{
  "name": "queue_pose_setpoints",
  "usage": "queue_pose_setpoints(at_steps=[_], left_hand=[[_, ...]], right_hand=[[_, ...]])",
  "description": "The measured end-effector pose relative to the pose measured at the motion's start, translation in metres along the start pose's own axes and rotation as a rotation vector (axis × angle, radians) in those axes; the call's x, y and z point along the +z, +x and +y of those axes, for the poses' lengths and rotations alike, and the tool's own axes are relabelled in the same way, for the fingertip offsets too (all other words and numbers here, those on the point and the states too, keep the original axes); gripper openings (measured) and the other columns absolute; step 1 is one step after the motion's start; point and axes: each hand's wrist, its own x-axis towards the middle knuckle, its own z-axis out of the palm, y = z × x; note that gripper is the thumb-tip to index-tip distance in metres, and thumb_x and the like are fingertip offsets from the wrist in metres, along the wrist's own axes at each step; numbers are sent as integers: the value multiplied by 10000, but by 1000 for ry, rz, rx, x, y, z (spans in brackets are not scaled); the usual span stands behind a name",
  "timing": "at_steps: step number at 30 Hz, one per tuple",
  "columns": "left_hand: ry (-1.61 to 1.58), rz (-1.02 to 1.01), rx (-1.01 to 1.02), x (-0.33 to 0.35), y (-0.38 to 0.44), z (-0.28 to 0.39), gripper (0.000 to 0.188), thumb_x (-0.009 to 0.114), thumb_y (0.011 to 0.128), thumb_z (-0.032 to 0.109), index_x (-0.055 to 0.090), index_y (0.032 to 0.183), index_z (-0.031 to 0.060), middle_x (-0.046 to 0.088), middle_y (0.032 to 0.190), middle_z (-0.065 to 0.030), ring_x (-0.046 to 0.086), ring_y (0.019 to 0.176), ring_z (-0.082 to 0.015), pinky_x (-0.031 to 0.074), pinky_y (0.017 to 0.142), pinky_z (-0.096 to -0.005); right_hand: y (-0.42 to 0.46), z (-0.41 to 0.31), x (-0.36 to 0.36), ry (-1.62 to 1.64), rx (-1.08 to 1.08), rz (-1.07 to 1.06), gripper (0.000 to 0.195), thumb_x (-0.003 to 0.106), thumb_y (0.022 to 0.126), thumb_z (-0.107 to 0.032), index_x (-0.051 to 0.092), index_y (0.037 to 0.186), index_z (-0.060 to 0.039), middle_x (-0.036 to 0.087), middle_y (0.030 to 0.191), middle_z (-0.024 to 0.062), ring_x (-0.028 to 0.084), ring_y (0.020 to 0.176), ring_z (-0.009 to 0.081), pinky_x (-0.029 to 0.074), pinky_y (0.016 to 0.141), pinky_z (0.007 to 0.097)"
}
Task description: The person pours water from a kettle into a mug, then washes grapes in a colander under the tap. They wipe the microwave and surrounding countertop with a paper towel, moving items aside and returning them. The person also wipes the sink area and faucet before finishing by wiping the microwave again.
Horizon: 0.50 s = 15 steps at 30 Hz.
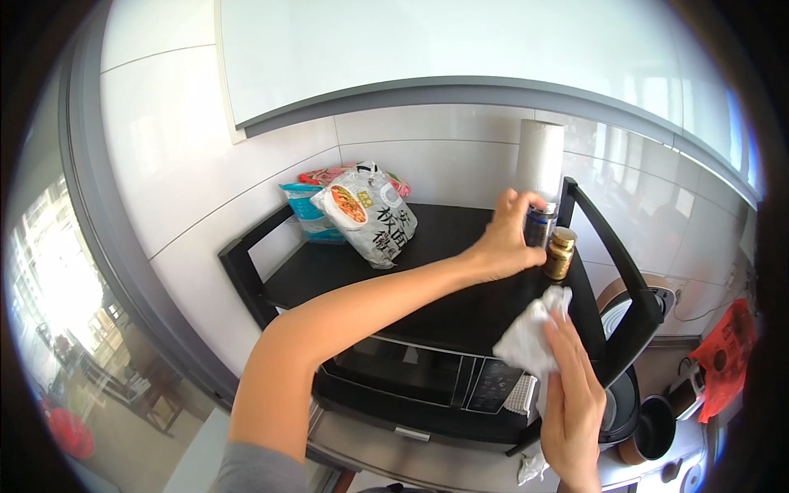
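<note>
My left hand (pixel 508 240) reaches across the black shelf top (pixel 431 296), its thumb and fingers curved around the left side of a dark blue jar (pixel 537 228). Whether the fingers grip this jar or only hover beside it cannot be told. Just right of the thumb stands a small gold bottle (pixel 560 254) with a gold lid, upright. In front of the shelf's right part, my right hand (pixel 570 394) holds a crumpled white paper towel (pixel 533 336), blurred by motion.
A paper towel roll (pixel 540 157) stands behind the jar. Noodle packaging (pixel 370 215) and a blue packet (pixel 308 212) lean at the left. Black side rails (pixel 616 246) bound the shelf. Below are a microwave (pixel 400 370), a pot (pixel 654 428) and a red bag (pixel 727 357).
</note>
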Motion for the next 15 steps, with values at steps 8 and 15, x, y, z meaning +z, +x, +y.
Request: queue_pose_setpoints(at_steps=[8,15], left_hand=[[850,454,-290,-178,-101,59,642,710,864,252,425,1397,38,661,803,-175,647,770,-383,510,738,-472],[664,415,-579,-195,-122,11,820,712,883,449,306,1464,37,663,686,-153,672,666,-367,520,665,-461]], right_hand=[[67,-5,86,-405,-188,-475,699,414,1051,-428,274,1520,71,276,1546,366,236,1453,540,237,1171,605],[139,38,111,-246,-222,-1188,630,243,1081,-458,250,1576,-69,138,1661,194,138,1500,495,165,1208,617]])
